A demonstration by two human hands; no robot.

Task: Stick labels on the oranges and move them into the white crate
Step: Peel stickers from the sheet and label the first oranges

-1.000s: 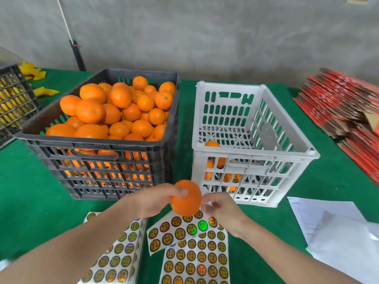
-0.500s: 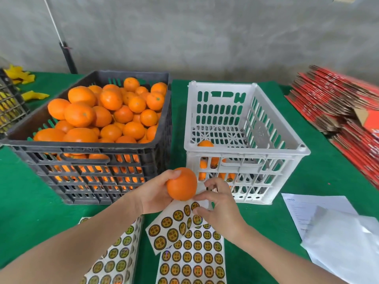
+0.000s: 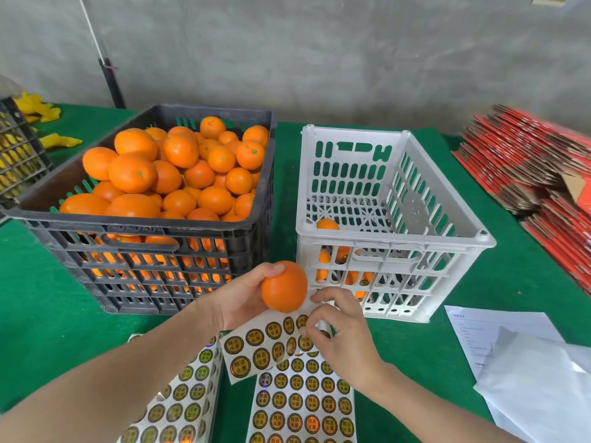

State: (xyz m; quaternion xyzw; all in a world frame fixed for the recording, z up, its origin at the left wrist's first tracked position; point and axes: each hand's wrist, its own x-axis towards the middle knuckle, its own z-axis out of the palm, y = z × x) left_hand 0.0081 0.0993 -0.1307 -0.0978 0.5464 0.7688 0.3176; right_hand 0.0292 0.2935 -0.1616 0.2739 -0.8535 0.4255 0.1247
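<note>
My left hand (image 3: pixel 243 297) grips an orange (image 3: pixel 284 286) just in front of the two crates. My right hand (image 3: pixel 342 334) pinches at a round gold-and-black label on the top sticker sheet (image 3: pixel 262 348), right below the orange. The black crate (image 3: pixel 153 247) on the left is heaped with oranges. Standing on the right, the white crate (image 3: pixel 393 244) holds a few oranges in its near left corner.
More label sheets (image 3: pixel 300 407) lie on the green table at the near edge. White papers (image 3: pixel 511 350) lie at the near right. Flattened red cartons (image 3: pixel 543 177) are stacked at the far right. Another dark crate (image 3: pixel 16 155) stands at the far left.
My left hand has lifted the orange a little, up toward the crates. My right hand left the orange and went down onto the sticker sheet, fingers now pinching at a label.
</note>
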